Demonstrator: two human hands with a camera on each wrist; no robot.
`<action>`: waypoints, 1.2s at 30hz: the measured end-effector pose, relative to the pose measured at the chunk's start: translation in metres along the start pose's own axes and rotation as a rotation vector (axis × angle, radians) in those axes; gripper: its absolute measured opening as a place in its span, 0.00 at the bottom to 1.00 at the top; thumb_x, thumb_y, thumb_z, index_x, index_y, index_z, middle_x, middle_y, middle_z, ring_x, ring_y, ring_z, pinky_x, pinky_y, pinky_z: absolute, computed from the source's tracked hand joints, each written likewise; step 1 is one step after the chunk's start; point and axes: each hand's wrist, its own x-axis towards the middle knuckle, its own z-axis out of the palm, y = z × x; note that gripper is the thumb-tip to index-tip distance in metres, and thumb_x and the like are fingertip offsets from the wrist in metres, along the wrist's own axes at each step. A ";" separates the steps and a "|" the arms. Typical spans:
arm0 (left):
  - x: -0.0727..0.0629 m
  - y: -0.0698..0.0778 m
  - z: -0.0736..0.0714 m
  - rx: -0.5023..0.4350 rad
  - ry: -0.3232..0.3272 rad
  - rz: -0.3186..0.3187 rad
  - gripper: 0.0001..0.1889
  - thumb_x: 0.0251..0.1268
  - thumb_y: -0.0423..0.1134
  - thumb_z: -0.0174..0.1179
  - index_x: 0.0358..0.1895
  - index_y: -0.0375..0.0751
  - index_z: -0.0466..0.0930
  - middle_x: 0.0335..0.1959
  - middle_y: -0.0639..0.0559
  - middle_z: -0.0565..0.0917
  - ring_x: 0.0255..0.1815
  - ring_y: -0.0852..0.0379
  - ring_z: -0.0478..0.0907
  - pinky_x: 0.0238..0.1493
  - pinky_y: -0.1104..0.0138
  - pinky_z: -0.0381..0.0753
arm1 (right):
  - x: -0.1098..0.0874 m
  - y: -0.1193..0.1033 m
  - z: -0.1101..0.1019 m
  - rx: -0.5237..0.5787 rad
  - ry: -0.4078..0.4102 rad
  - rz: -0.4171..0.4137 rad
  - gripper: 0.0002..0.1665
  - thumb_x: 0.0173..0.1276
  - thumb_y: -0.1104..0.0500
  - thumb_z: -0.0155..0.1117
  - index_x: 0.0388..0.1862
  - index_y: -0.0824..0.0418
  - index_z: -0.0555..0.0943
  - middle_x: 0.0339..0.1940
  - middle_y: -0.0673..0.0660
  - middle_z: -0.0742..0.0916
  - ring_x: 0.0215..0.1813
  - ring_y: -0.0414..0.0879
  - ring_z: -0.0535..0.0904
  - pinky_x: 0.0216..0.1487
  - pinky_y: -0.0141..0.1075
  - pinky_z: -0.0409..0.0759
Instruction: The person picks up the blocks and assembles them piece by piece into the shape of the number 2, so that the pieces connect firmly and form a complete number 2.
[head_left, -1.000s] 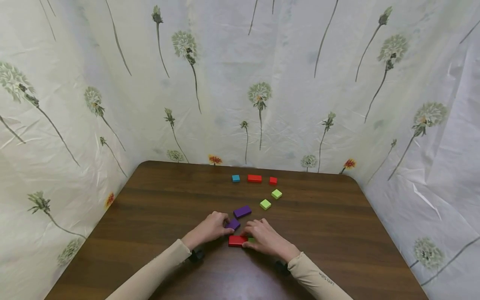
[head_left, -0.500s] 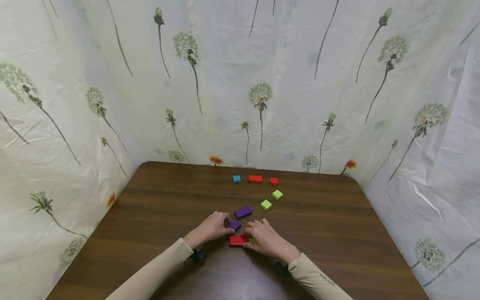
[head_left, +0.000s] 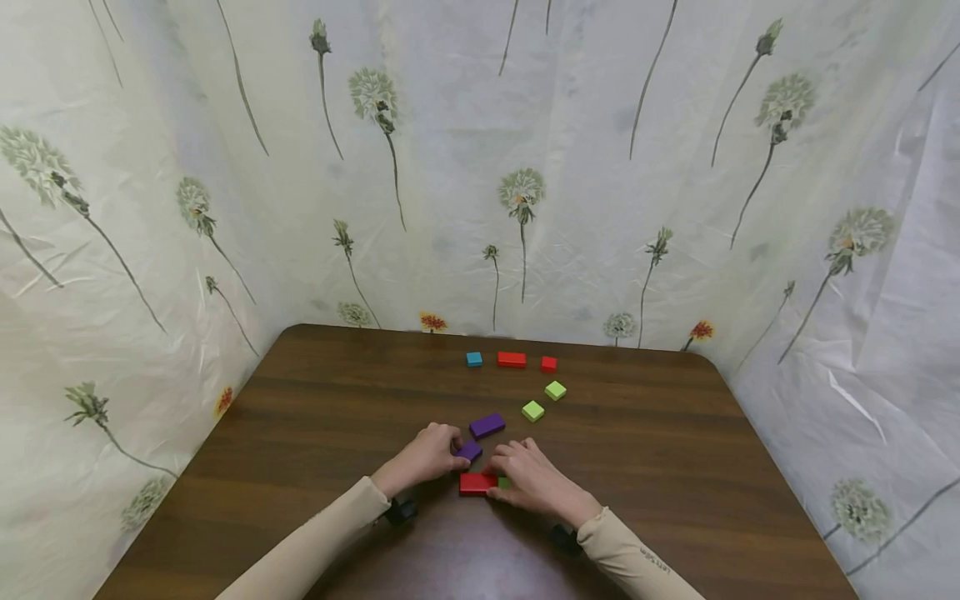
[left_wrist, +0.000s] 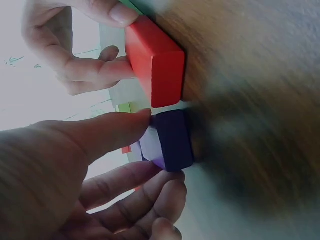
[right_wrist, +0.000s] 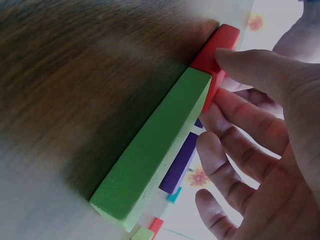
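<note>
My left hand (head_left: 422,455) pinches a purple block (head_left: 470,451) between thumb and fingers; in the left wrist view its dark end (left_wrist: 176,140) faces me, low at the wooden surface. Across from it, my right hand (head_left: 531,477) grips a red block (head_left: 472,484), thumb on the near side and fingertips on the far side. A long green block (right_wrist: 150,147) lies end to end against the red one, mostly covered by the right hand in the head view. The purple and red blocks are close together, with a narrow gap between them in the left wrist view.
Just beyond the hands lies another purple block (head_left: 487,426). Farther back are two lime-green blocks (head_left: 533,411), a blue block (head_left: 474,359), a long red block (head_left: 512,359) and a small red block (head_left: 549,364). A flowered curtain (head_left: 450,167) surrounds the brown table (head_left: 337,383).
</note>
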 end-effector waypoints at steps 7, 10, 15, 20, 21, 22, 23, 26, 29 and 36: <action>0.000 0.001 -0.001 -0.002 0.002 -0.013 0.13 0.54 0.44 0.71 0.34 0.38 0.82 0.26 0.53 0.80 0.22 0.62 0.70 0.23 0.71 0.69 | 0.001 0.001 0.000 0.006 -0.012 0.010 0.16 0.57 0.43 0.71 0.39 0.49 0.84 0.36 0.44 0.82 0.41 0.42 0.77 0.43 0.37 0.64; 0.000 0.001 -0.001 -0.009 0.002 -0.010 0.13 0.54 0.44 0.71 0.34 0.38 0.82 0.27 0.53 0.80 0.23 0.62 0.70 0.24 0.71 0.69 | 0.001 0.001 0.000 0.004 -0.010 0.005 0.17 0.56 0.41 0.71 0.39 0.49 0.85 0.35 0.44 0.82 0.40 0.42 0.76 0.43 0.38 0.64; 0.000 0.001 -0.002 -0.022 -0.017 -0.033 0.13 0.55 0.44 0.70 0.36 0.38 0.82 0.27 0.54 0.80 0.23 0.62 0.71 0.24 0.71 0.69 | 0.001 0.000 0.002 -0.008 -0.009 -0.006 0.24 0.54 0.37 0.71 0.42 0.50 0.85 0.37 0.45 0.82 0.41 0.43 0.76 0.47 0.42 0.66; 0.000 0.000 -0.002 -0.021 -0.019 -0.048 0.13 0.55 0.45 0.70 0.36 0.39 0.82 0.28 0.54 0.80 0.23 0.62 0.71 0.24 0.71 0.69 | 0.002 -0.001 0.002 0.006 -0.014 0.004 0.27 0.53 0.35 0.71 0.45 0.51 0.84 0.40 0.46 0.83 0.43 0.44 0.77 0.49 0.44 0.66; 0.000 0.000 -0.001 -0.021 -0.015 -0.046 0.13 0.55 0.45 0.70 0.36 0.39 0.82 0.28 0.54 0.80 0.23 0.61 0.71 0.24 0.70 0.69 | 0.002 -0.002 0.001 0.010 -0.015 0.007 0.28 0.53 0.35 0.71 0.45 0.51 0.84 0.40 0.46 0.83 0.44 0.44 0.77 0.49 0.44 0.66; 0.000 0.000 -0.001 -0.021 -0.012 -0.044 0.13 0.55 0.45 0.70 0.36 0.39 0.82 0.28 0.54 0.80 0.23 0.62 0.71 0.24 0.71 0.69 | 0.002 -0.002 0.001 0.012 -0.014 0.008 0.28 0.53 0.35 0.71 0.45 0.51 0.84 0.40 0.46 0.83 0.44 0.45 0.76 0.49 0.44 0.66; 0.000 -0.001 -0.001 -0.021 -0.007 -0.037 0.13 0.55 0.45 0.70 0.35 0.39 0.82 0.28 0.53 0.81 0.23 0.62 0.71 0.24 0.70 0.69 | 0.002 -0.002 0.001 0.016 -0.016 0.010 0.28 0.53 0.35 0.71 0.46 0.51 0.84 0.40 0.47 0.83 0.44 0.45 0.76 0.50 0.45 0.66; 0.000 -0.002 0.001 -0.016 0.009 -0.018 0.13 0.55 0.45 0.71 0.35 0.39 0.82 0.28 0.53 0.81 0.23 0.62 0.71 0.24 0.71 0.69 | 0.002 -0.001 -0.001 0.027 -0.017 0.012 0.30 0.53 0.34 0.70 0.47 0.51 0.83 0.40 0.47 0.83 0.44 0.44 0.76 0.51 0.45 0.66; -0.001 -0.003 0.002 -0.022 0.016 -0.006 0.13 0.55 0.44 0.71 0.35 0.38 0.82 0.27 0.53 0.81 0.21 0.63 0.70 0.23 0.71 0.69 | 0.003 0.003 -0.005 0.054 -0.030 0.027 0.35 0.53 0.31 0.69 0.53 0.51 0.82 0.44 0.47 0.84 0.47 0.45 0.76 0.53 0.47 0.66; -0.001 -0.002 0.001 -0.031 0.008 -0.018 0.13 0.55 0.44 0.71 0.35 0.38 0.82 0.26 0.54 0.81 0.21 0.64 0.70 0.22 0.71 0.69 | 0.003 0.022 -0.025 0.130 -0.030 0.113 0.44 0.51 0.27 0.66 0.62 0.49 0.77 0.54 0.48 0.82 0.57 0.45 0.75 0.56 0.50 0.67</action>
